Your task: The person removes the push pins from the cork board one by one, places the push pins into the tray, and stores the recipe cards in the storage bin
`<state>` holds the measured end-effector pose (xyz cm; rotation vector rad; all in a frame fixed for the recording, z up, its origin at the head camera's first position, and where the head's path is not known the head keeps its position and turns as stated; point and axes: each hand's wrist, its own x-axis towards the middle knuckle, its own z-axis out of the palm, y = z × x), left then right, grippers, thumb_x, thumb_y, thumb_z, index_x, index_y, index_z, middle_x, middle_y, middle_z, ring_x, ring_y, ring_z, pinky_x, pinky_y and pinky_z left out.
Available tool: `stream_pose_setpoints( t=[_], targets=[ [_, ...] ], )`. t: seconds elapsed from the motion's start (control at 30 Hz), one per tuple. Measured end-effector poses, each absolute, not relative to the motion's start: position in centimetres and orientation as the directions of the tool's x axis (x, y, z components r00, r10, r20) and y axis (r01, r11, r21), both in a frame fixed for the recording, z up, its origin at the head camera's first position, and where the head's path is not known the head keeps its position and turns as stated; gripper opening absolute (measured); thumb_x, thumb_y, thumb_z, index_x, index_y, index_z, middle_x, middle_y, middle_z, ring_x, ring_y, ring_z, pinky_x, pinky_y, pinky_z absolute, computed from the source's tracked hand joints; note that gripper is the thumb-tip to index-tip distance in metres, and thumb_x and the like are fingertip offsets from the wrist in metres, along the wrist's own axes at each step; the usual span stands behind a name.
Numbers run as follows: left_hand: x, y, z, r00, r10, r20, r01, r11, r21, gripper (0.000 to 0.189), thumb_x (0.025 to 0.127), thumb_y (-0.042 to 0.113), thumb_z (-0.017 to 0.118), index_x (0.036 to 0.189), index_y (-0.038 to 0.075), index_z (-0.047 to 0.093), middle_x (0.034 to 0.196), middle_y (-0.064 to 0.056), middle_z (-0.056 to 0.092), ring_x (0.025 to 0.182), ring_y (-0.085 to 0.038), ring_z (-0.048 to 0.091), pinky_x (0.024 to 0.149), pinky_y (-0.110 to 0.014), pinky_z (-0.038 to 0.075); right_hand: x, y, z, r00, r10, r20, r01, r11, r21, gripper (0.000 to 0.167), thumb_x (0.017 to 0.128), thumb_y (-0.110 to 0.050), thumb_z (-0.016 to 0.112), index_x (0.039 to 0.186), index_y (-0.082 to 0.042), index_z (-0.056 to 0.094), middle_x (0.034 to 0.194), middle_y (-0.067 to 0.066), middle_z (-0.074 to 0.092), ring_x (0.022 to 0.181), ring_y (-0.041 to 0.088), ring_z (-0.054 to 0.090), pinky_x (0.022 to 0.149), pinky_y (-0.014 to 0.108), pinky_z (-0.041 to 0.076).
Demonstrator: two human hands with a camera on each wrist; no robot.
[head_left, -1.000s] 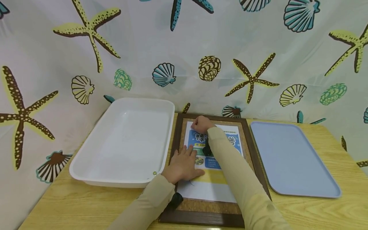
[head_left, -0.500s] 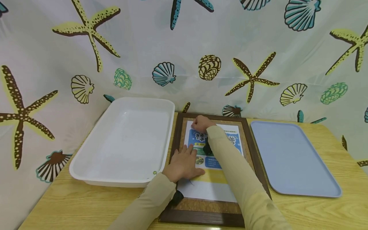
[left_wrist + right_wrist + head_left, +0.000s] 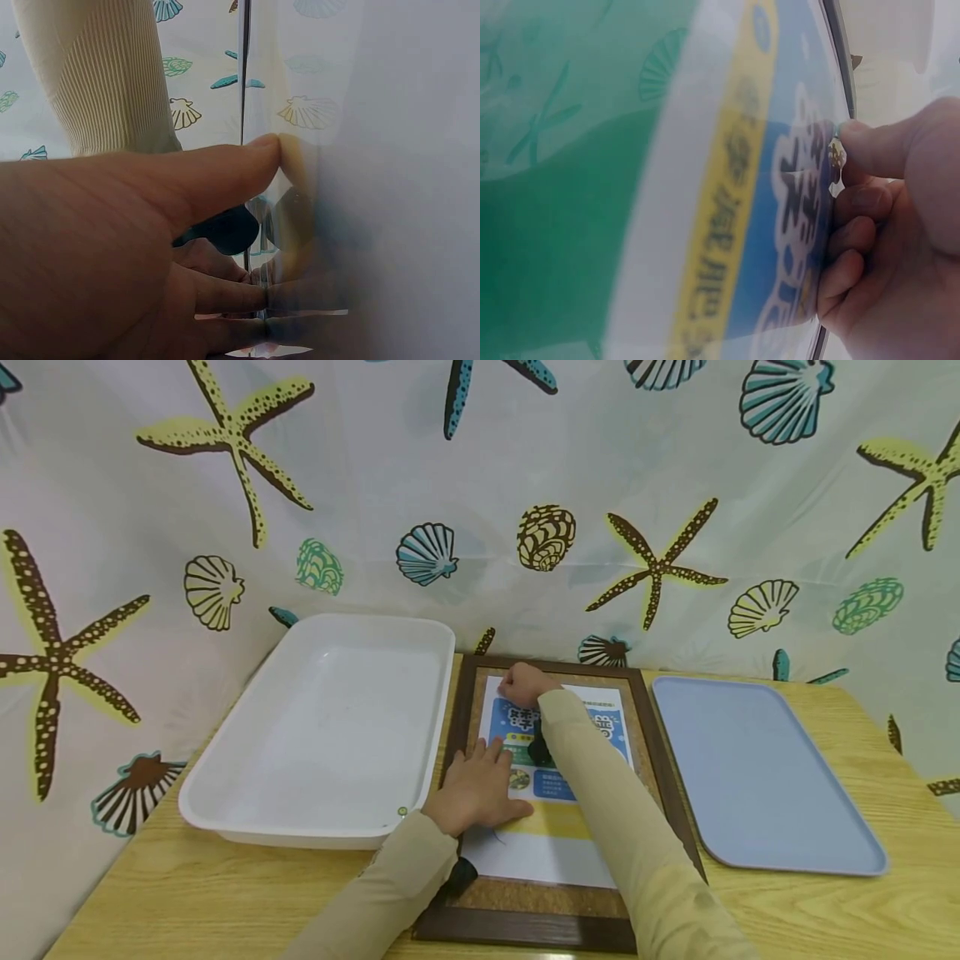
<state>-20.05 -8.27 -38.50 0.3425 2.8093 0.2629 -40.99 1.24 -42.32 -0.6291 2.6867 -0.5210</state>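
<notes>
A printed poster [image 3: 547, 860], blue, green and yellow on white, lies on a cork board [image 3: 540, 897] with a dark wooden frame. My left hand [image 3: 480, 789] rests spread on the poster's left side; its thumb [image 3: 232, 169] touches the glossy sheet in the left wrist view. At the poster's far left corner is my right hand [image 3: 527, 685], fingers curled. In the right wrist view, the right thumb [image 3: 877, 146] presses a tiny green thumbtack [image 3: 837, 129] at the sheet, mostly hidden by the thumb tip.
A deep white basin [image 3: 330, 718] stands left of the board, with a small green round piece [image 3: 402, 811] in its near right corner. Right of the board lies a flat blue-grey tray [image 3: 765, 777]. A patterned curtain [image 3: 480, 493] hangs behind the wooden table [image 3: 247, 893].
</notes>
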Motion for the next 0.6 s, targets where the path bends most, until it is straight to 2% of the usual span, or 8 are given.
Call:
stream_pose_setpoints(
  t=[0.03,0.1,0.17,0.27,0.37,0.43,0.5,0.6],
  targets=[
    [-20.1,-8.2,-38.5,-0.926,0.261,-0.271,0.207,0.955,0.213,0.084,0.088,0.055,0.06,0.148,0.002,0.035,0.159,-0.015,0.022,0.147,-0.036,0.019,0.115,-0.057,0.022,-41.9,1.3,-43.1,-0.843,-0.479,-0.246,-0.352,0.836,-0.421,0.03,0.098,-0.03,0.051,0.093,-0.01,0.073,0.08,0.003,0.064,0.073,0.015,0.058,0.075,0.03,0.05],
    [-20.1,-8.2,-38.4,-0.925,0.263,-0.274,0.209,0.955,0.21,0.084,0.089,0.056,0.059,0.148,0.002,0.034,0.159,-0.015,0.021,0.147,-0.036,0.018,0.115,-0.057,0.022,-44.0,1.7,-45.3,-0.831,-0.52,-0.198,-0.397,0.804,-0.443,0.032,0.097,-0.035,0.052,0.089,-0.012,0.073,0.077,0.001,0.063,0.069,0.014,0.057,0.068,0.029,0.048],
    [-20.1,-8.2,-38.4,-0.924,0.267,-0.275,0.214,0.955,0.207,0.084,0.089,0.056,0.058,0.149,0.002,0.034,0.159,-0.015,0.021,0.147,-0.037,0.018,0.115,-0.057,0.022,-44.9,1.7,-46.0,-0.827,-0.523,-0.205,-0.397,0.803,-0.445,0.034,0.097,-0.036,0.052,0.082,-0.011,0.069,0.071,-0.001,0.058,0.065,0.013,0.053,0.065,0.028,0.046],
    [-20.1,-8.3,-38.3,-0.924,0.267,-0.275,0.216,0.955,0.202,0.082,0.09,0.054,0.057,0.149,0.001,0.033,0.159,-0.016,0.022,0.147,-0.037,0.018,0.115,-0.057,0.022,-42.9,1.2,-43.8,-0.838,-0.497,-0.228,-0.369,0.821,-0.435,0.033,0.098,-0.028,0.05,0.074,-0.009,0.063,0.064,-0.001,0.049,0.059,0.013,0.047,0.063,0.029,0.043],
    [-20.1,-8.4,-38.3,-0.928,0.26,-0.268,0.209,0.957,0.203,0.079,0.091,0.051,0.057,0.148,0.001,0.034,0.158,-0.017,0.023,0.146,-0.037,0.019,0.115,-0.057,0.023,-40.3,0.7,-41.1,-0.845,-0.455,-0.282,-0.313,0.847,-0.429,0.033,0.1,-0.023,0.048,0.072,-0.009,0.059,0.062,0.0,0.044,0.058,0.013,0.044,0.064,0.03,0.042],
    [-20.0,-8.5,-38.2,-0.93,0.256,-0.264,0.205,0.957,0.206,0.077,0.092,0.049,0.057,0.147,0.001,0.035,0.158,-0.017,0.024,0.146,-0.038,0.02,0.114,-0.057,0.023,-39.6,0.7,-40.7,-0.845,-0.459,-0.274,-0.314,0.841,-0.441,0.033,0.101,-0.025,0.047,0.079,-0.007,0.063,0.065,0.001,0.049,0.06,0.013,0.047,0.065,0.031,0.044],
    [-20.0,-8.4,-38.3,-0.93,0.261,-0.259,0.209,0.955,0.213,0.076,0.092,0.049,0.057,0.147,0.0,0.036,0.158,-0.017,0.025,0.146,-0.038,0.02,0.114,-0.058,0.023,-40.7,1.2,-42.2,-0.841,-0.494,-0.218,-0.357,0.811,-0.463,0.032,0.1,-0.028,0.048,0.083,-0.007,0.066,0.068,0.001,0.053,0.06,0.013,0.049,0.062,0.03,0.044],
    [-20.0,-8.3,-38.4,-0.927,0.271,-0.258,0.216,0.951,0.222,0.076,0.092,0.049,0.057,0.147,0.0,0.036,0.157,-0.017,0.025,0.146,-0.038,0.02,0.114,-0.058,0.024,-43.0,1.9,-45.1,-0.835,-0.526,-0.163,-0.399,0.781,-0.48,0.033,0.099,-0.031,0.048,0.097,-0.007,0.07,0.08,0.003,0.062,0.066,0.013,0.056,0.064,0.029,0.047]
  ],
)
